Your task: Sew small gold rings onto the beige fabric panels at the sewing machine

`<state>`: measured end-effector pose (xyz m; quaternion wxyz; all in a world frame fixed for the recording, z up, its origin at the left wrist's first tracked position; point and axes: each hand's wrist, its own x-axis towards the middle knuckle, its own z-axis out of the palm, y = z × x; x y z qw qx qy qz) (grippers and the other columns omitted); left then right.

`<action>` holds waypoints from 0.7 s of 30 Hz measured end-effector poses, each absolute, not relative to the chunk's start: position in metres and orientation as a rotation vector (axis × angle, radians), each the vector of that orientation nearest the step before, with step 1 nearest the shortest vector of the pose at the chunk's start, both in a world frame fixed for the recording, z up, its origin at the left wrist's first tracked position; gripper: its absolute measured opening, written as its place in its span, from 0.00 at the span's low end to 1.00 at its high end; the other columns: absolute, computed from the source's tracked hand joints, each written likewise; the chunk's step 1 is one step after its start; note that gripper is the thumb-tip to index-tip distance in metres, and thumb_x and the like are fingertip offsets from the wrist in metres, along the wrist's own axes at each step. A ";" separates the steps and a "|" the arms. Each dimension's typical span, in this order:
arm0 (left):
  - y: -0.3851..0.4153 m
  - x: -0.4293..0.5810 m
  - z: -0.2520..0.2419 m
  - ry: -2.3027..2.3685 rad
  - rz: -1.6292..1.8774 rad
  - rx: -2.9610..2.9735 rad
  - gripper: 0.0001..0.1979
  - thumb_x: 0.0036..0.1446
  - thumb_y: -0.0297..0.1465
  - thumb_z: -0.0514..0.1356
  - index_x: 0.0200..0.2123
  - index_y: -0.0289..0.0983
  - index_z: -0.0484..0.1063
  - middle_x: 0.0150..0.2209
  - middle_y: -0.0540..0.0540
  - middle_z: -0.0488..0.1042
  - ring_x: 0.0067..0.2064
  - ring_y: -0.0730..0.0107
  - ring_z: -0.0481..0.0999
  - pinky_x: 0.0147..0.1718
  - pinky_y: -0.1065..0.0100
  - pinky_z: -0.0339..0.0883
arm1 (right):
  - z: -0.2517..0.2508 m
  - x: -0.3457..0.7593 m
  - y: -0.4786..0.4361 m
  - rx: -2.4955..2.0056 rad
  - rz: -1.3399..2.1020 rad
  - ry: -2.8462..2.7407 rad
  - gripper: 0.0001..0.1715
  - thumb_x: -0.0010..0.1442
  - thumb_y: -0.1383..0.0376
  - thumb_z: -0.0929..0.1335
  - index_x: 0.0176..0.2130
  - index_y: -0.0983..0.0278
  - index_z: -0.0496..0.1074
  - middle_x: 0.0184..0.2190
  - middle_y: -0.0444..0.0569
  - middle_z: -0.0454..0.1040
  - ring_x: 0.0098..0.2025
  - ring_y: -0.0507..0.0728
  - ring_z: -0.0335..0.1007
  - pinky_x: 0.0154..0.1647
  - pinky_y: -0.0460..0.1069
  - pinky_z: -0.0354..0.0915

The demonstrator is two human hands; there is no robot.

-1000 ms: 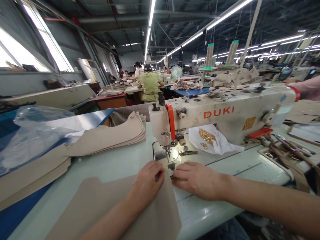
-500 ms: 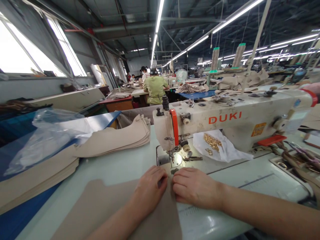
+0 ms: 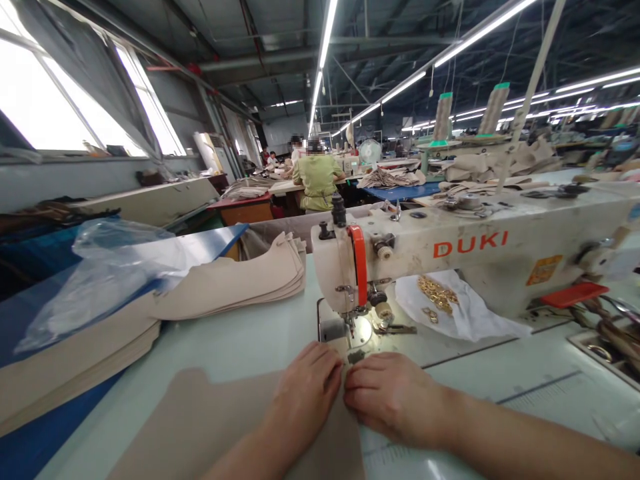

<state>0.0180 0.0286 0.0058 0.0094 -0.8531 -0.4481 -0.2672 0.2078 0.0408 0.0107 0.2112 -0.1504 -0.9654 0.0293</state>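
A taupe fabric panel [image 3: 215,420] lies flat on the pale green table of a white sewing machine [image 3: 415,250]. My left hand [image 3: 305,393] rests on the panel, its fingers curled and pinching near the right edge. Beside it, my right hand [image 3: 395,397] has its fingers pressed together on that same edge. The fingertips of both hands nearly meet, just in front of the presser foot and needle [image 3: 351,323]. A small dark block [image 3: 356,357] sits by the right fingertips. What lies under the fingers is hidden.
Stacked beige cut pieces [image 3: 230,280] lie at the left, with a clear plastic bag [image 3: 115,273] behind. Gold rings rest on a white cloth [image 3: 480,317] under the machine arm. A tool tray [image 3: 595,350] is at the right. A person in green [image 3: 319,177] sits ahead.
The view has turned slightly left, so the machine appears farther right and a little lower. Both hands keep their hold at the panel's edge.
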 end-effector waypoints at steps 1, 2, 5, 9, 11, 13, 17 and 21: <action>0.030 0.018 0.006 -1.394 -0.841 -2.664 0.08 0.57 0.22 0.54 0.28 0.38 0.66 0.30 0.48 0.73 0.34 0.65 0.71 0.34 0.64 0.69 | 0.011 0.208 0.041 -0.423 0.087 -2.682 0.10 0.62 0.67 0.61 0.37 0.66 0.71 0.33 0.49 0.75 0.39 0.55 0.69 0.46 0.49 0.64; 0.031 0.018 0.005 -1.385 -0.849 -2.664 0.08 0.57 0.22 0.54 0.28 0.38 0.66 0.30 0.48 0.73 0.34 0.65 0.72 0.34 0.64 0.69 | 0.011 0.208 0.040 -0.426 0.092 -2.682 0.10 0.62 0.67 0.61 0.37 0.66 0.71 0.33 0.49 0.75 0.39 0.55 0.69 0.46 0.49 0.64; 0.032 0.018 0.006 -1.348 -0.885 -2.665 0.08 0.59 0.24 0.52 0.28 0.38 0.67 0.29 0.48 0.73 0.34 0.66 0.72 0.34 0.65 0.69 | 0.011 0.208 0.041 -0.435 0.103 -2.686 0.10 0.62 0.66 0.61 0.36 0.65 0.71 0.33 0.49 0.75 0.39 0.55 0.68 0.46 0.49 0.63; 0.033 0.018 0.007 -1.323 -0.930 -2.659 0.09 0.59 0.24 0.51 0.29 0.38 0.67 0.30 0.47 0.74 0.34 0.66 0.72 0.34 0.65 0.69 | 0.011 0.208 0.042 -0.429 0.105 -2.689 0.11 0.63 0.65 0.61 0.35 0.65 0.71 0.33 0.49 0.75 0.39 0.55 0.68 0.45 0.49 0.63; 0.034 0.019 0.008 -1.319 -0.932 -2.656 0.09 0.60 0.24 0.51 0.29 0.38 0.68 0.30 0.47 0.74 0.34 0.66 0.72 0.34 0.65 0.69 | 0.011 0.208 0.043 -0.424 0.103 -2.691 0.12 0.63 0.65 0.61 0.35 0.65 0.71 0.33 0.49 0.75 0.39 0.55 0.68 0.45 0.49 0.63; 0.034 0.019 0.008 -1.310 -0.935 -2.652 0.09 0.60 0.24 0.51 0.29 0.38 0.68 0.30 0.47 0.74 0.34 0.67 0.72 0.34 0.65 0.69 | 0.011 0.208 0.043 -0.427 0.099 -2.693 0.12 0.63 0.65 0.60 0.35 0.65 0.70 0.33 0.49 0.75 0.39 0.55 0.68 0.44 0.49 0.63; 0.035 0.020 0.008 -1.308 -0.932 -2.645 0.09 0.59 0.25 0.51 0.29 0.38 0.68 0.30 0.47 0.74 0.35 0.67 0.73 0.36 0.65 0.70 | 0.011 0.208 0.043 -0.425 0.084 -2.696 0.11 0.63 0.65 0.61 0.34 0.65 0.70 0.32 0.49 0.75 0.39 0.55 0.68 0.44 0.49 0.63; 0.036 0.019 0.007 -1.290 -0.927 -2.634 0.09 0.59 0.25 0.51 0.29 0.38 0.68 0.30 0.47 0.74 0.34 0.67 0.73 0.36 0.66 0.70 | 0.010 0.207 0.044 -0.420 0.066 -2.683 0.10 0.63 0.65 0.61 0.34 0.64 0.70 0.32 0.49 0.75 0.39 0.55 0.68 0.44 0.49 0.63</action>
